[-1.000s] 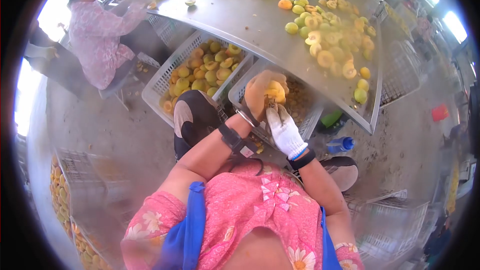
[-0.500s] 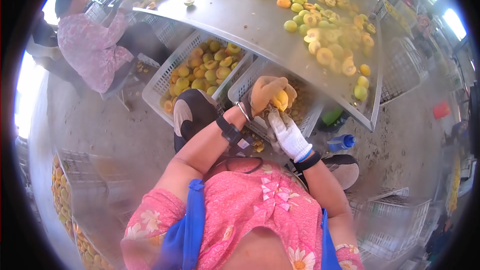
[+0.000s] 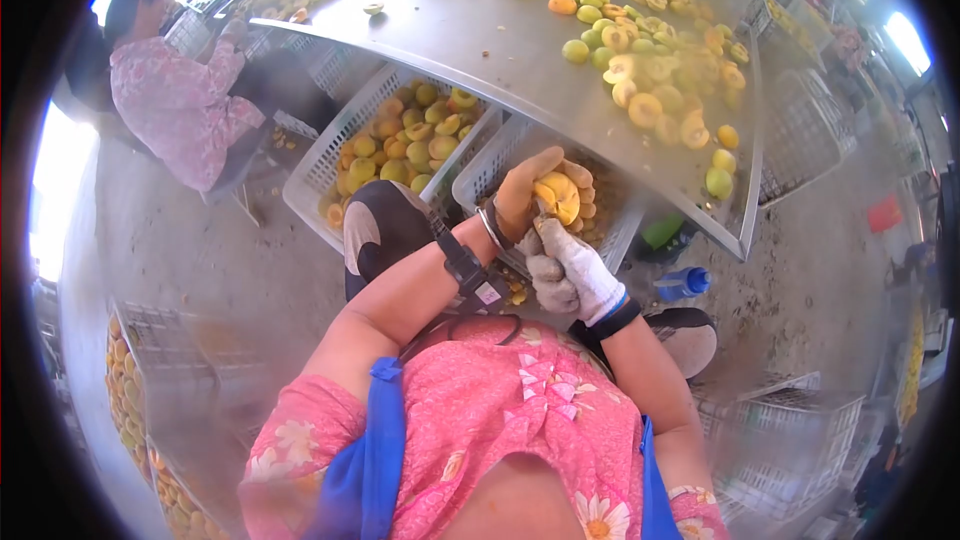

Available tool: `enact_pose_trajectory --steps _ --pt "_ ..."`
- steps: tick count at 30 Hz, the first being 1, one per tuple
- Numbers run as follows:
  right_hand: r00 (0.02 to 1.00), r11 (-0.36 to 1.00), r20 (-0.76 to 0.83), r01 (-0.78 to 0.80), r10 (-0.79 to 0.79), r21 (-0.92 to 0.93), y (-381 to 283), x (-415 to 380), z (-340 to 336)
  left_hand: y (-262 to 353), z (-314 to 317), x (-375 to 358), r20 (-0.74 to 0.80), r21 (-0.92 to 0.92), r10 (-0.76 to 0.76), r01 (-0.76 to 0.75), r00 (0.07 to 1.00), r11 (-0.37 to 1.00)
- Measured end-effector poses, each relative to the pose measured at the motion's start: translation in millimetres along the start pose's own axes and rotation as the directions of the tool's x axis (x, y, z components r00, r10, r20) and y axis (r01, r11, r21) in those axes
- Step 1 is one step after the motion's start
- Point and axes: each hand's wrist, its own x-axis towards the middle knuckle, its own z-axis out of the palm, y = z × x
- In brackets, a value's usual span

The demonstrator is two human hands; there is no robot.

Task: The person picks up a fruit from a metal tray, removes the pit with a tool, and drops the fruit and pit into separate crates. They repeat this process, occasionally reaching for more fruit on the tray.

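Observation:
My left hand (image 3: pixel 530 188), in a tan glove, is wrapped round a yellow-orange fruit (image 3: pixel 558 199) whose cut flesh faces up. Just below it my right hand (image 3: pixel 568 268), in a white glove with dirty fingers, is closed with its thumb near the fruit; what it grips is too small to make out. Both hands are over a white crate (image 3: pixel 480 177) with small brownish pieces in it. Left of that, another white crate (image 3: pixel 308 178) holds many whole green and orange fruits.
A metal table (image 3: pixel 480 45) with halved fruits spans the top. A blue bottle (image 3: pixel 683 284) lies right of my hands. A co-worker in a pink top (image 3: pixel 175 100) sits at upper left. More crates (image 3: pixel 795 440) stand lower right.
The fruit has turned in my left hand and shows more of its cut flesh. My right hand has drawn slightly down, and its fingers have curled in.

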Motion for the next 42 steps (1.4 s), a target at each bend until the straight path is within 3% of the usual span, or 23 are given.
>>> enact_pose_trajectory --steps 4,5,8,10,12,15,16,17,18,21,24,26,27,30,31,33,34,35,36,38,40,42 --pt "0.927 0.955 0.373 -0.075 -0.039 0.288 5.9 18.8 -26.9 -10.1 -13.4 9.7 0.061 -0.28 -0.024 0.04 0.998 0.959" --pt "0.875 0.946 0.477 -0.085 -0.08 0.314 8.1 23.4 -30.2 -15.7 -17.1 14.1 0.163 -0.395 0.006 0.059 0.987 0.917" --pt "0.734 0.896 0.631 -0.073 -0.249 0.438 5.5 29.4 -32.5 -24.9 -25.0 18.7 -0.121 -0.416 0.042 -0.089 0.992 0.905" --pt "0.757 0.828 0.538 0.006 -0.37 0.561 -1.2 24.5 -49.0 -9.9 -25.2 10.4 -0.312 -0.276 0.111 -0.202 0.943 0.94" --pt "0.861 0.779 0.338 0.1 -0.379 0.619 -14.5 17.5 -51.9 7.6 -31.7 8.9 -0.446 -0.321 0.156 -0.32 0.881 0.891" --pt "0.921 0.783 0.102 0.258 -0.377 0.566 -21.7 27.0 -70.8 27.8 -54.9 5.2 -0.44 -0.24 0.239 -0.37 0.866 0.898" --pt "0.937 0.803 0.003 0.297 -0.349 0.517 -26.6 26.2 -70.3 32.3 -78.0 10.3 -0.425 0.153 0.46 -0.438 0.78 0.886" --pt "0.934 0.807 -0.031 0.324 -0.356 0.494 -33.1 23.8 -67.7 36.1 -110.9 17.8 -0.319 0.519 0.649 -0.446 0.691 0.729" --pt "0.927 0.808 -0.068 0.355 -0.368 0.471 -39.6 20.0 -63.7 45.5 -122.8 17.3 -0.216 0.726 0.757 -0.417 0.616 0.547" --pt "0.88 0.799 -0.009 0.436 -0.475 0.416 -63.5 5.7 -54.3 111.6 -107.9 -17.6 -0.335 0.703 0.849 -0.491 0.409 0.514" --pt "0.851 0.772 -0.035 0.491 -0.524 0.403 -77.9 -4.8 -46.6 155.9 -83.4 -36.5 -0.249 0.831 0.936 -0.442 0.248 0.338" --pt "0.824 0.759 -0.031 0.535 -0.565 0.372 -79.0 1.7 -48.6 158.4 -68.0 -21.7 -0.095 0.892 0.952 -0.4 0.29 0.211" --pt "0.814 0.746 -0.089 0.564 -0.574 0.355 -77.1 5.2 -44.8 150.9 -64.1 -5.7 0.03 0.945 0.928 -0.312 0.371 0.094" --pt "0.816 0.758 -0.144 0.574 -0.559 0.31 -72.1 12.6 -45.7 110.5 -85.3 82.6 0.247 0.959 0.77 -0.264 0.588 -0.106" --pt "0.831 0.772 -0.064 0.538 -0.552 0.338 -72.2 14.8 -54.7 93.9 -69.4 106.4 0.235 0.966 0.717 -0.242 0.656 -0.094" --pt "0.834 0.773 -0.089 0.54 -0.545 0.334 -75.7 11.8 -57.0 68.5 -26.6 138.1 0.132 0.99 0.653 -0.129 0.746 -0.052" --pt "0.82 0.763 -0.173 0.571 -0.545 0.304 -77.3 6.9 -52.5 61.3 -5.1 152.6 0.069 0.998 0.633 -0.053 0.771 -0.045" --pt "0.793 0.763 -0.227 0.608 -0.566 0.22 -79.6 -1.6 -41.7 55.8 9.9 168.4 0.02 0.998 0.608 0.016 0.794 -0.053" --pt "0.79 0.759 -0.156 0.613 -0.593 0.219 -81.1 -4.2 -49.6 51.1 21.4 183.0 -0.029 0.994 0.581 0.082 0.814 -0.066" --pt "0.758 0.741 -0.211 0.65 -0.617 0.168 -84.3 -9.7 -43.1 46.3 16.8 213.9 -0.013 0.985 0.498 0.097 0.867 -0.143" --pt "0.764 0.746 -0.229 0.642 -0.603 0.18 -85.9 -11.9 -43.5 31.9 -9.0 249.0 -0.148 0.987 0.46 0.103 0.876 0.122" --pt "0.769 0.753 -0.242 0.634 -0.591 0.175 -86.9 -11.8 -43.7 34.3 -2.4 245.0 -0.189 0.98 0.411 0.147 0.892 0.132"
